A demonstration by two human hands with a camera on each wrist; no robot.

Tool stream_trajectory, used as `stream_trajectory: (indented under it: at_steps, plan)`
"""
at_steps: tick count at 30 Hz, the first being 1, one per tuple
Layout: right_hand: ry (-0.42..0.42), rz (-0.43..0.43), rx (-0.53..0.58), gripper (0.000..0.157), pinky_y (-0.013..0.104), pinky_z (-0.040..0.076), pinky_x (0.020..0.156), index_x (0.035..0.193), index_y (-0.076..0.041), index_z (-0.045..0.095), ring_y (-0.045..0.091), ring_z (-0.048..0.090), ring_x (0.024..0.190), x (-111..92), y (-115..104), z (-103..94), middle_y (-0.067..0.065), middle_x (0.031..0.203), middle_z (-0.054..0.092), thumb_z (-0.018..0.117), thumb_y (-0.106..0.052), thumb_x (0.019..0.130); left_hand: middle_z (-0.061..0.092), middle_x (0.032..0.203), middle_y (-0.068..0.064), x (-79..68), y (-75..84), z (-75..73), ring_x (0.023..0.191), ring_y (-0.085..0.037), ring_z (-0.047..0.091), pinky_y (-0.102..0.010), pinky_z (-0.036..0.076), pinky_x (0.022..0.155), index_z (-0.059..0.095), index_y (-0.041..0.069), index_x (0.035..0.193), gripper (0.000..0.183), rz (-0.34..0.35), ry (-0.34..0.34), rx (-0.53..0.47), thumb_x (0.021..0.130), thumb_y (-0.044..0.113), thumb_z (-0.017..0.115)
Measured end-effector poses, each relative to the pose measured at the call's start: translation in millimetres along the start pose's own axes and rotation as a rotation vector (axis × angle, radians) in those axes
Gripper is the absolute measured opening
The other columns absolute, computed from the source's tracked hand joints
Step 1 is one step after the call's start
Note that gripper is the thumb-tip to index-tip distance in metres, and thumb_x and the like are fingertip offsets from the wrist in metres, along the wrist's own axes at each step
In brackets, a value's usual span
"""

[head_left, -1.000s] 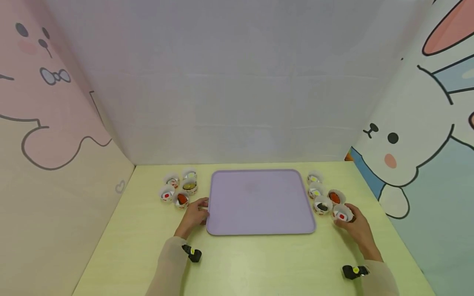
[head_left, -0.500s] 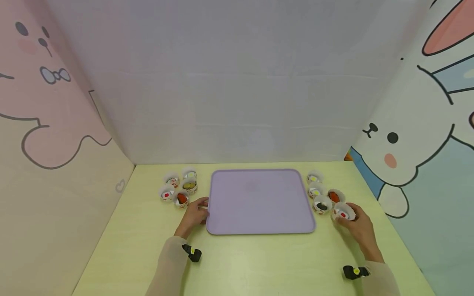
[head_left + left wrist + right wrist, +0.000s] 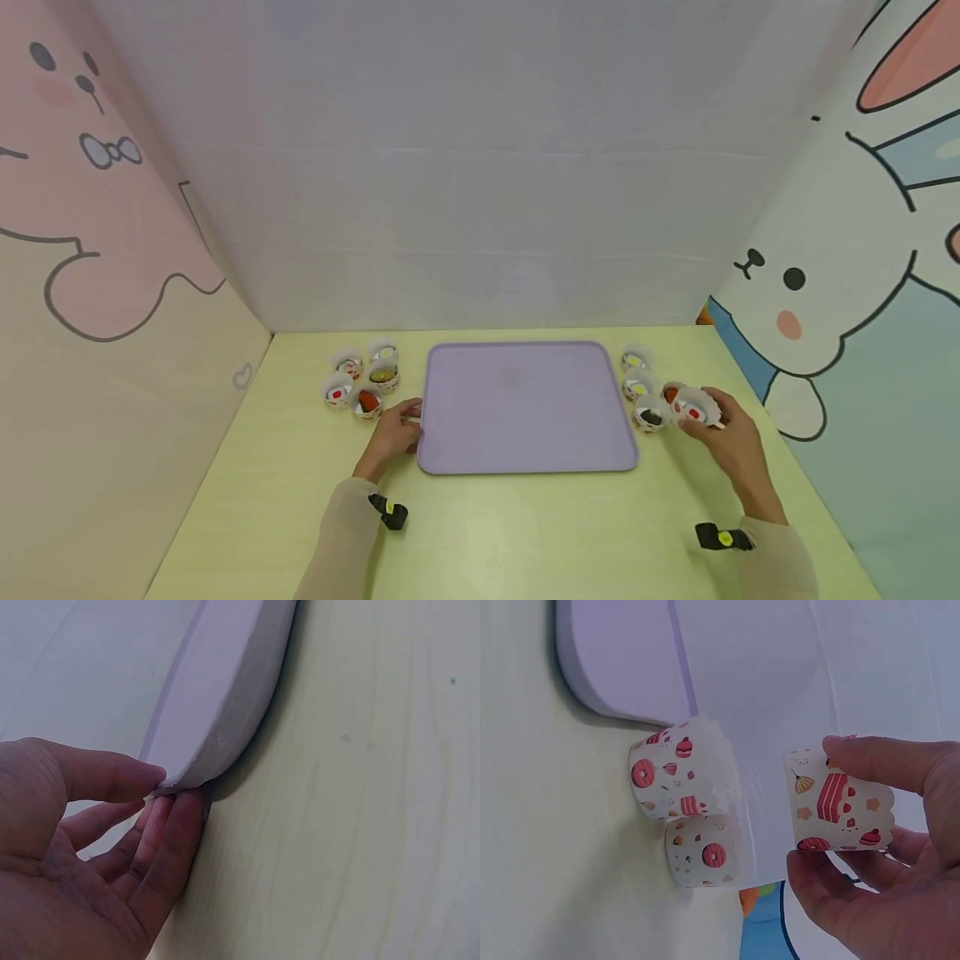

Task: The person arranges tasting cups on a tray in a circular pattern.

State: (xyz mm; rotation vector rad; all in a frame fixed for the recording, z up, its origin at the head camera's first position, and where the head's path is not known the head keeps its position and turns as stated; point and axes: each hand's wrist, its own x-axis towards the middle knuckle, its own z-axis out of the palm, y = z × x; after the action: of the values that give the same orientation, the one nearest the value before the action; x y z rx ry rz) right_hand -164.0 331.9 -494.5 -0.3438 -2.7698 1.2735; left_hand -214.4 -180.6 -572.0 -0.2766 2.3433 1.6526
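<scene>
In the head view, the right hand (image 3: 733,429) is holding a small white cup (image 3: 697,403) with a red piece inside, and that cup is now rising off the table (image 3: 525,533), so it is becoming free to be carried. Compared with a second ago, hand and cup are showing farther toward the table's far edge, and the cup is now partly covering the orange-filled cup (image 3: 670,392). That one and the dark-filled cup (image 3: 651,414) are standing with two more near the far right corner. The left hand (image 3: 390,435) is staying at the left side of the lavender tray (image 3: 528,408), which is lying midway along the far edge. Five other cups (image 3: 383,376) are standing toward the far left corner, unchanged.

In the left wrist view, the left hand is pinching the tray's rim between thumb and fingers.

In the right wrist view, the right hand is pinching the cup by its sides, thumb opposite fingers, roughly upright and apart from two standing cups (image 3: 679,772).
</scene>
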Motion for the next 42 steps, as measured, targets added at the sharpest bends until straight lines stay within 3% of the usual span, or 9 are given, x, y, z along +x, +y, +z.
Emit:
stream_trajectory:
  at_steps: [4,15,24,33,42]
  plan:
    - [-0.001,-0.038,0.018,0.073,0.003,0.041,0.071,0.148,-0.006,0.04,0.0,0.049,0.101,3.9,-12.8,0.6,0.022,0.139,0.052,0.074,-0.028,0.087,0.055,0.13,-0.018,1.0,0.4,-0.3,0.098,-0.022,0.061,-0.034,0.057,0.065,0.048,0.006,0.143,0.058,0.002,-0.002,-0.003,0.087,-0.005,0.056]
    - [-0.04,-0.116,0.057,0.07,0.012,0.047,0.07,0.148,-0.007,0.039,-0.011,0.05,0.085,15.4,-43.2,10.3,0.022,0.133,0.055,0.072,-0.029,0.089,0.057,0.126,-0.017,3.0,1.2,1.8,0.092,-0.019,0.062,-0.032,0.056,0.062,0.05,0.005,0.141,0.058,0.019,0.008,0.021,0.085,-0.005,0.057]
    - [-0.082,-0.146,0.071,0.071,0.019,0.049,0.07,0.149,-0.009,0.039,0.016,0.061,0.094,25.1,-71.9,29.4,0.022,0.132,0.057,0.072,-0.026,0.088,0.057,0.126,-0.018,3.1,2.1,2.0,0.09,-0.018,0.062,-0.032,0.056,0.063,0.051,0.005,0.141,0.057,0.014,0.004,0.008,0.085,-0.004,0.057]
    - [-0.127,-0.199,0.15,0.07,0.017,0.05,0.07,0.147,-0.009,0.042,0.01,0.06,0.084,36.5,-93.3,54.7,0.022,0.129,0.058,0.075,-0.022,0.087,0.058,0.126,-0.018,0.5,3.1,1.0,0.089,-0.019,0.062,-0.031,0.055,0.062,0.05,0.004,0.141,0.058,0.015,0.019,0.023,0.085,-0.004,0.057]
    - [-0.126,-0.241,0.154,0.067,0.026,0.05,0.072,0.144,-0.013,0.045,0.028,0.064,0.093,46.1,-111.4,80.6,0.019,0.126,0.06,0.075,-0.02,0.085,0.057,0.126,-0.019,-1.3,-1.1,1.8,0.091,-0.02,0.062,-0.032,0.055,0.062,0.05,0.004,0.141,0.057,0.017,0.03,0.032,0.085,-0.004,0.057]
